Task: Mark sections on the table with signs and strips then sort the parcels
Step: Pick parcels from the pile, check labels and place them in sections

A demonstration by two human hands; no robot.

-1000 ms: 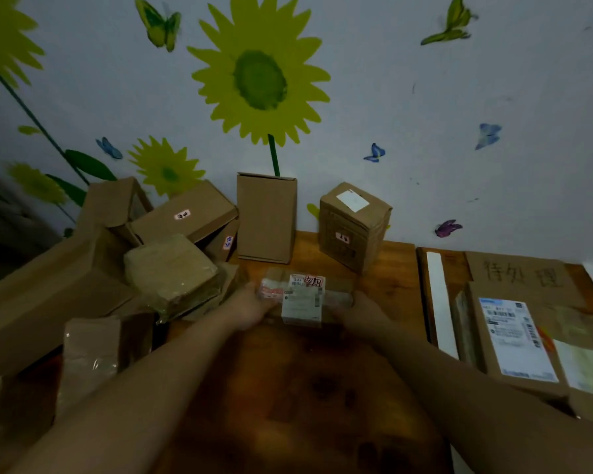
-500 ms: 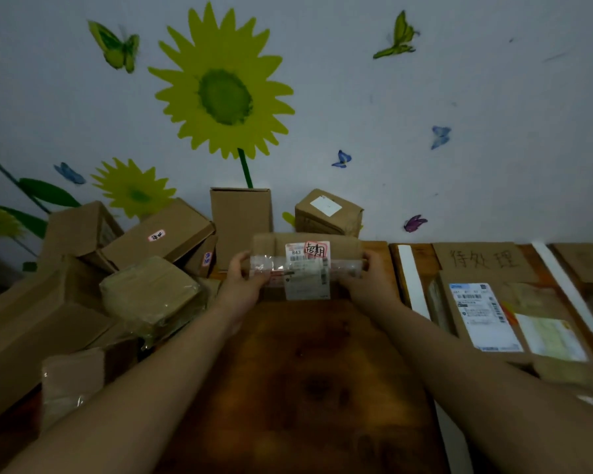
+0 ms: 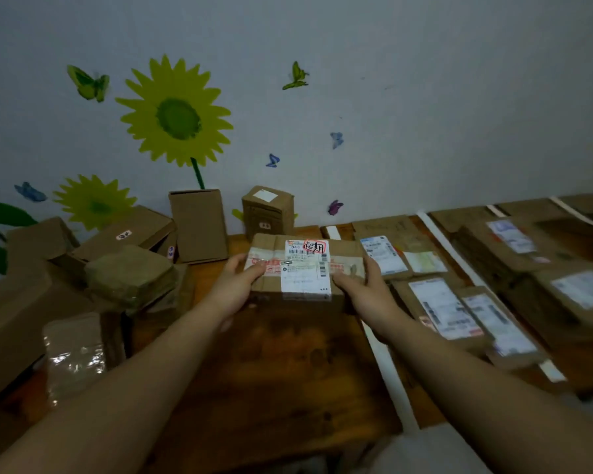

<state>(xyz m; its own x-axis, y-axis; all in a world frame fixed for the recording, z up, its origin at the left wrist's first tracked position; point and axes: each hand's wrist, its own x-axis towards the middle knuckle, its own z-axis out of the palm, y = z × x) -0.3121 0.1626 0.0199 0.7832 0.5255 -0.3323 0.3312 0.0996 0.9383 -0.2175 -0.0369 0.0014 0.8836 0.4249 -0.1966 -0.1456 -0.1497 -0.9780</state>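
Person holds one brown parcel point(image 3: 271, 292) in both hands over the middle of the table point(image 3: 271, 371). Its white label point(image 3: 305, 275) faces up, w/ a red-ringed handwritten mark at the label's top corner. The left hand point(image 3: 235, 289) grips the parcel's left end: thumb on top across the printed tape, other fingers curled underneath, mostly hidden. The right hand point(image 3: 363, 289) grips the right end: thumb lying on top beside the label, fingers wrapped round the side. Can't tell if the far edge rests on the wood or the whole thing is in the air.

To the left sits a heap of boxes, incl. a tape-wrapped bundle point(image 3: 127, 278). A tall box point(image 3: 199, 225) stands upright against the wall. A small box point(image 3: 267, 213) w/ a white sticker is just behind the held parcel.

To the right, a white strip point(image 3: 387, 364) runs front to back along the table. Beyond it lie flat parcels point(image 3: 442, 309), labels up, & a cardboard sign point(image 3: 387, 229) at the wall end, writing too dim to read. A 2nd strip point(image 3: 452, 248) runs further right, w/ more blurred parcels past it.
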